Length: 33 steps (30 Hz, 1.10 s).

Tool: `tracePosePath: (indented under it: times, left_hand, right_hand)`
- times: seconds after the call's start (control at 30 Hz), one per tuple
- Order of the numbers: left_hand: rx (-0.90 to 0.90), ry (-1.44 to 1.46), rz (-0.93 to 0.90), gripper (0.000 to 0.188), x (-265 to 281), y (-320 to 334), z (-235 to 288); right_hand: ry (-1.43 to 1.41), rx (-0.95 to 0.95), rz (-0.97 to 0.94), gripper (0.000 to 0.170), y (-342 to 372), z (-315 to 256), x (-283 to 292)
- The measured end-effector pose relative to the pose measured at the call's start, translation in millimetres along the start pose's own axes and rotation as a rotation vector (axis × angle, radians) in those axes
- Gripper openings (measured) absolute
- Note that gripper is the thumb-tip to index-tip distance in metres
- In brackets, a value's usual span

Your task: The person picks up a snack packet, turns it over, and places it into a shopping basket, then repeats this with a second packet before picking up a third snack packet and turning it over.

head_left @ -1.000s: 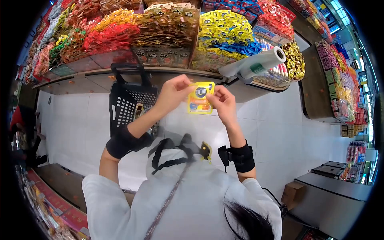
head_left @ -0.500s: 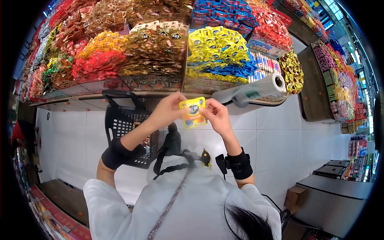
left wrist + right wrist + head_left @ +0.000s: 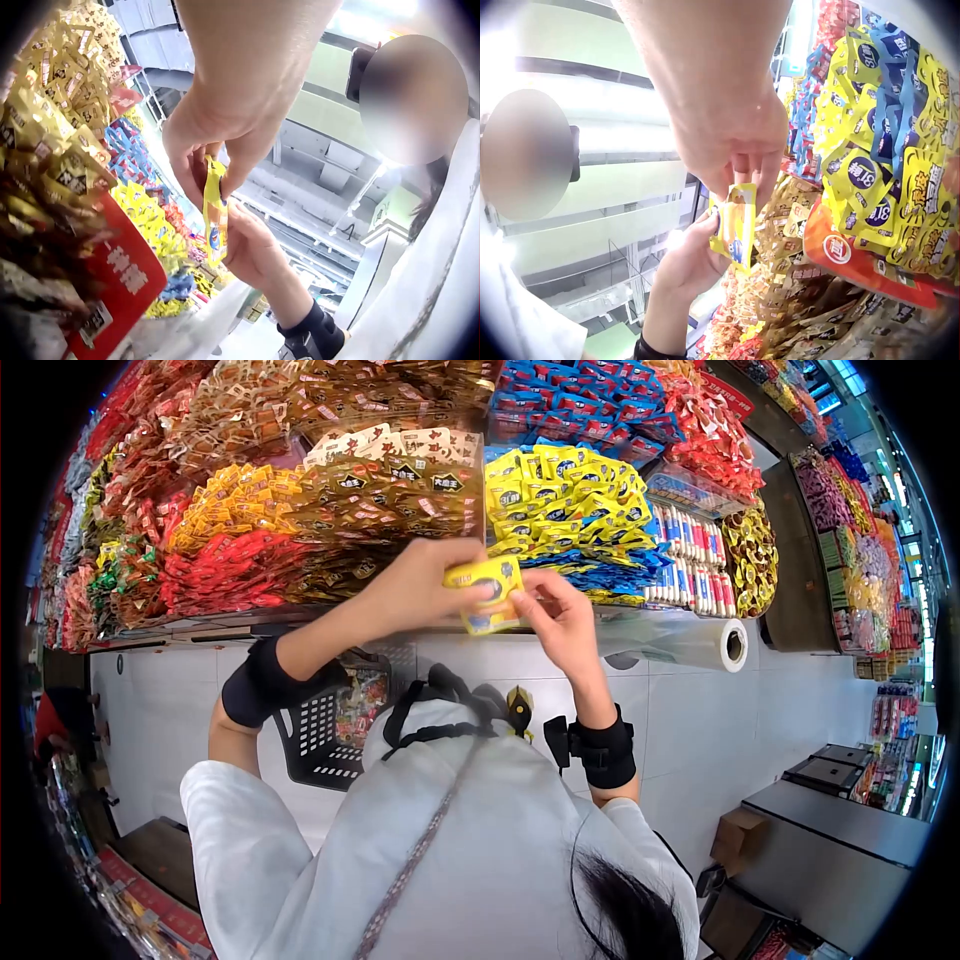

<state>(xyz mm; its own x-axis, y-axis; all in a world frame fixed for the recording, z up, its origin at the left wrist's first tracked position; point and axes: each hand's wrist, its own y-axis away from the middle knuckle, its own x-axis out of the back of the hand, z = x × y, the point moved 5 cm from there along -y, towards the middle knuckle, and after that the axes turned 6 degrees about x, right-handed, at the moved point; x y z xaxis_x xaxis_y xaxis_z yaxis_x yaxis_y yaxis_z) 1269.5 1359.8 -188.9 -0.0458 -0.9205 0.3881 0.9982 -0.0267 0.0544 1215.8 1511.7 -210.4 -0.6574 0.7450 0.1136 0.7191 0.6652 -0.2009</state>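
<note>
A small yellow packet point(image 3: 487, 592) is held between both hands above the front edge of the snack bins. The left hand point(image 3: 425, 585) pinches its left side, thumb across the front. At its right side, the right hand point(image 3: 562, 622) pinches the edge between thumb and fingers. In the left wrist view the packet point(image 3: 215, 214) is seen nearly edge-on, with the left hand point(image 3: 225, 135) above it. The right wrist view shows the packet point(image 3: 735, 225) below the right hand point(image 3: 739, 142), fingertips on its top edge.
Bins of yellow packets point(image 3: 560, 500), brown packets point(image 3: 390, 500) and red packets point(image 3: 225, 572) stretch across the front. A roll of clear bags point(image 3: 690, 640) sits at the right edge. The black basket point(image 3: 318, 745) holding packets stands on the floor at left.
The bins now fill more of the head view and lie lower in it. Both hands still hold the packet, which has tilted. The basket is more covered by the left arm.
</note>
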Motion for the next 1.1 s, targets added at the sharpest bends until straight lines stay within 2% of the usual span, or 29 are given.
tracePosePath:
  times: [0.03, 0.07, 0.1, 0.13, 0.17, 0.2, 0.23, 0.27, 0.33, 0.4, 0.53, 0.67, 0.77, 1.1]
  left_hand:
    - [0.035, -0.031, 0.039, 0.018, 10.8, -6.5, 4.5]
    - [-0.045, -0.041, 0.124, 0.019, 23.0, -15.1, 3.1]
    - [-0.039, -0.106, 0.195, 0.018, 34.6, -25.0, 8.4]
    - [-0.103, -0.008, 0.220, 0.018, 43.0, -39.5, 1.0]
    - [-0.137, 0.023, 0.223, 0.017, 51.3, -53.2, 2.9]
    - [-0.115, -0.082, 0.255, 0.017, 59.3, -63.1, 8.3]
    - [-0.177, -0.040, 0.266, 0.017, 62.0, -76.5, 9.2]
    - [-0.081, -0.158, 0.242, 0.020, 61.3, -86.4, 8.3]
    - [-0.100, -0.141, 0.335, 0.018, 60.6, -90.6, 33.4]
    - [-0.095, -0.136, 0.320, 0.015, 56.4, -102.4, 27.6]
    - [-0.130, -0.225, 0.320, 0.016, 50.1, -122.1, 11.0]
    - [-0.041, -0.299, 0.261, 0.018, 45.6, -131.5, 3.0]
    - [-0.040, -0.339, 0.275, 0.020, 46.5, -138.7, -5.0]
    - [-0.025, -0.271, 0.295, 0.020, 54.0, -140.1, -25.9]
  right_hand:
    - [-0.033, 0.009, 0.045, 0.014, -5.6, 3.8, 5.9]
    - [-0.066, 0.016, 0.089, 0.014, -10.9, 9.1, 13.1]
    - [0.051, 0.066, 0.112, 0.015, -17.5, 16.7, 24.4]
    - [0.279, 0.087, 0.149, 0.015, -23.9, 11.6, 32.2]
    - [0.493, 0.195, 0.126, 0.016, -31.1, 5.0, 35.1]
    - [0.706, 0.304, 0.097, 0.018, -36.6, 0.5, 35.0]
    - [0.781, 0.336, 0.089, 0.020, -41.2, 0.6, 33.6]
    - [0.853, 0.371, 0.082, 0.022, -46.1, 1.0, 30.0]
    - [0.967, 0.426, 0.063, 0.027, -57.1, 8.9, 26.7]
    - [1.056, 0.463, 0.035, 0.033, -65.9, 21.9, 27.7]
    - [1.160, 0.481, 0.002, 0.034, -74.5, 29.1, 25.4]
    - [1.235, 0.458, -0.035, 0.037, -81.0, 34.3, 26.8]
    - [1.222, 0.443, -0.051, 0.037, -81.5, 33.7, 27.5]
    - [1.231, 0.418, -0.046, 0.036, -79.9, 36.8, 28.9]
